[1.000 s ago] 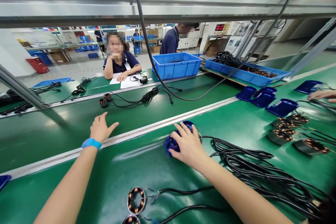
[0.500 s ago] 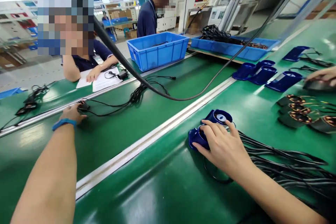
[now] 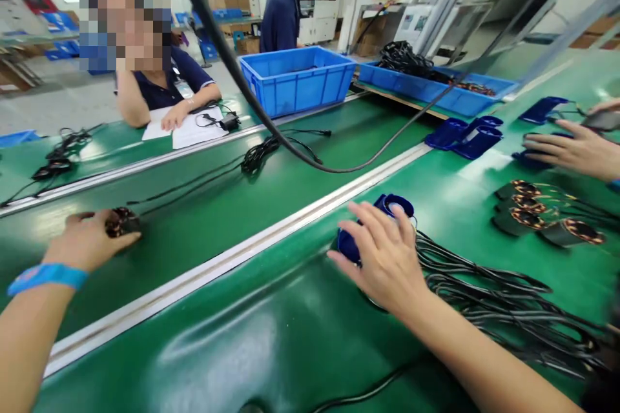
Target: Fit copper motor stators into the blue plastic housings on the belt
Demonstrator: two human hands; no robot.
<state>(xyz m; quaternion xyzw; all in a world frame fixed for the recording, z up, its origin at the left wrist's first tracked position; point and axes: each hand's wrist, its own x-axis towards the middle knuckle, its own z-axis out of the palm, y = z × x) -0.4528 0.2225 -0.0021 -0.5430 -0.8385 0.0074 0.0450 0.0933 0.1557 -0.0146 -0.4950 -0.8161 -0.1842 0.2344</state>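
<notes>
coils [image 3: 122, 222] nearer, in left hand [image 3: 83, 242]

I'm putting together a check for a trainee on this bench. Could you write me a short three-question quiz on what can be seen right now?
1. Multiple choice: what are the left hand's fingers around?
A) a sheet of paper
B) a copper-wound part
C) a power adapter

2. True or false: the right hand has a blue wristband at its wrist.

3. Fill in the missing word: the long, shallow blue tray holds a heap of black ____ beside some copper-coloured parts.

Key: 1: B. 2: false, the wristband is on the left wrist. 3: cables.
</notes>
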